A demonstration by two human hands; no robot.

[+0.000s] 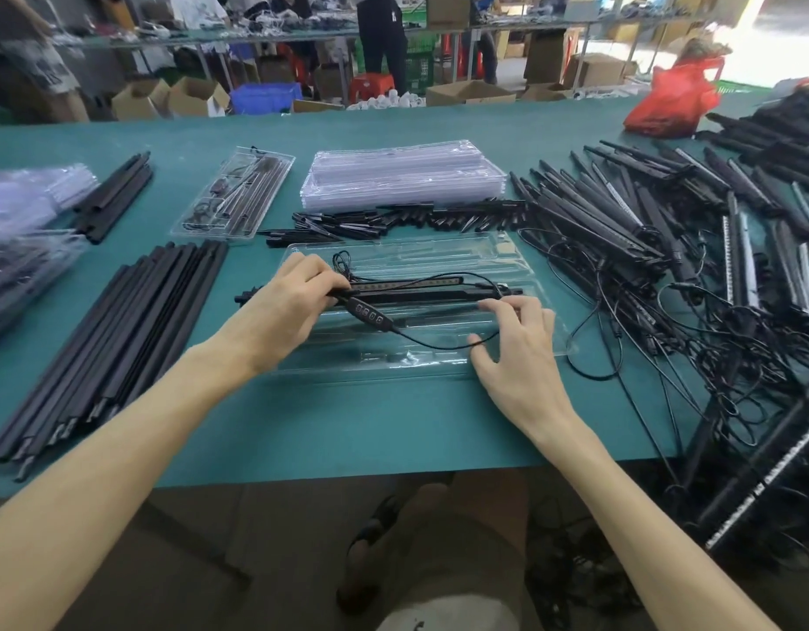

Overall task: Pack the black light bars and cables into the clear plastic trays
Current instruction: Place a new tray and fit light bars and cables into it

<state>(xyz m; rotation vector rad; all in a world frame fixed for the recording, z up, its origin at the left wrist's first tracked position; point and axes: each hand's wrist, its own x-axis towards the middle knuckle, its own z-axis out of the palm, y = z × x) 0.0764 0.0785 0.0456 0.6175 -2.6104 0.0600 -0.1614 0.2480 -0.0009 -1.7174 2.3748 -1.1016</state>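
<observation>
A clear plastic tray lies in front of me on the green table. Across its middle rest black light bars with a thin black cable and an inline button controller. My left hand grips the left end of the bars beside the controller. My right hand hovers over the tray's right part, with the cable pinched between thumb and fingers while the other fingers spread.
A stack of clear trays stands behind, a filled tray to its left. Small black pieces lie between. Long black rods lie at left. A tangle of bars and cables covers the right side.
</observation>
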